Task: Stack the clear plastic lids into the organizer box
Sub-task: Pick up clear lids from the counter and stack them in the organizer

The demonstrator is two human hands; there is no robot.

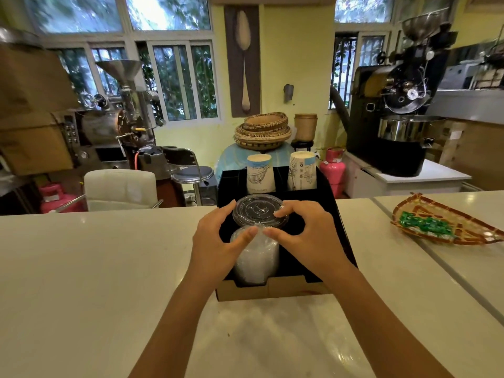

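A: Where is the stack of clear lids (257,249)?

B: Upright in the front left compartment of the organizer box (272,291) on the tabletop (95,268). The left hand (218,238) and right hand (305,236) each close their grip on its rim from opposite sides.

A: The risk?

B: Probably uneven pressure: the top lid (259,210), between the two grips, could tilt, slide off, or skew the column against the divider.
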